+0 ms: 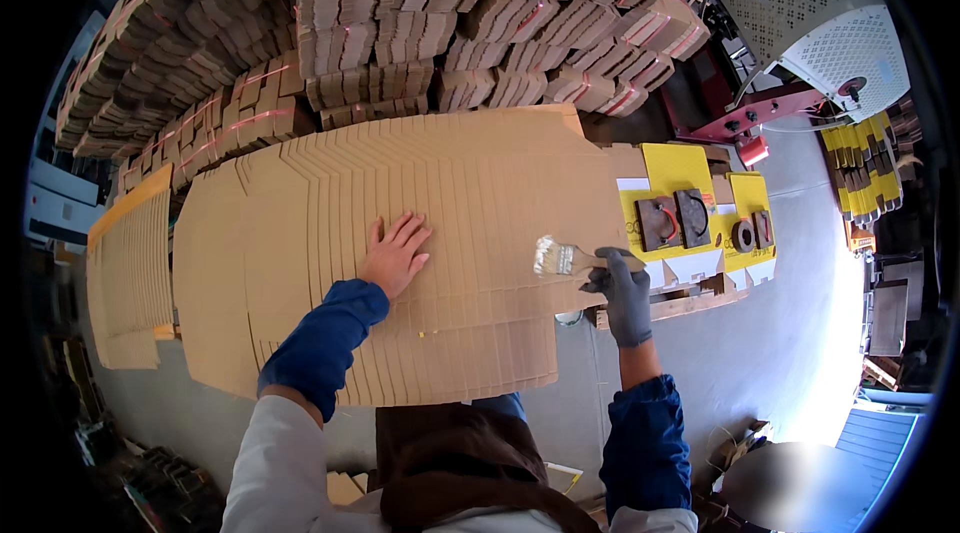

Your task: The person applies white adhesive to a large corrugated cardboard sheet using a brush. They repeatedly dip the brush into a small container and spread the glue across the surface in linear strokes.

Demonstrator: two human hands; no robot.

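Fanned, overlapping sheets of brown cardboard (480,193) spread across the surface before me. My bare left hand (397,255) lies on them near the middle, fingers stretched out and palm down. At their right side my right hand (622,298), in a dark grey glove, is closed round the wooden handle of a flat paintbrush (570,259). The brush's whitish bristles point left, over the right part of the cardboard; whether they touch it I cannot tell. A small yellow scrap (428,334) lies on the sheets below my left hand.
Another fanned cardboard batch (130,273) lies at the left. Strapped cardboard bundles (400,23) rise behind. To the right, yellow printed sheets (678,173) carry dark blocks with handles (691,218) and a roll of tape (742,236). A perforated-cover machine (800,3) stands far right.
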